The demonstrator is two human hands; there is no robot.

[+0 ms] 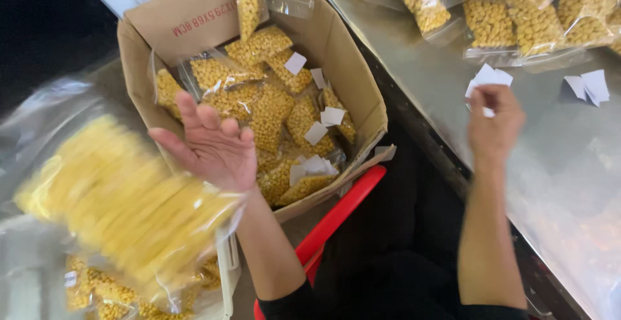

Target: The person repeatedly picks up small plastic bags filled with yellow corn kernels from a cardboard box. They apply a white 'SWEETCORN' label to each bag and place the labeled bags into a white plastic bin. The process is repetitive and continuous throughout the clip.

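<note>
The right hand (495,121) is up at the tabletop (427,68), fingers pinched together on a small stack of white paper slips (488,78), wrist bent back and forearm running up from the lap. The left hand (210,144) hangs spread and empty, palm up with fingers apart, over the near corner of the cardboard box (359,77), just above a large clear bag of yellow strips (123,207) that lies blurred at lower left; whether the heel of the hand touches that bag cannot be told. The box is filled with small sealed bags of yellow pellets (272,110), and several white slips (315,132) lie loose on and between them. More such bags are heaped at the far end of the tabletop (504,10), and two more slips (588,86) lie well apart from the hand to its right. A red chair edge (336,213) shows under the box. Judging by this, the work in hand seems to be the labelling step: slips gathered by the right hand and the left free to take a bag. The next move would call for peeling a single slip off the pinched stack without dropping the rest, and for the left hand to close on one bag and steady it.
</note>
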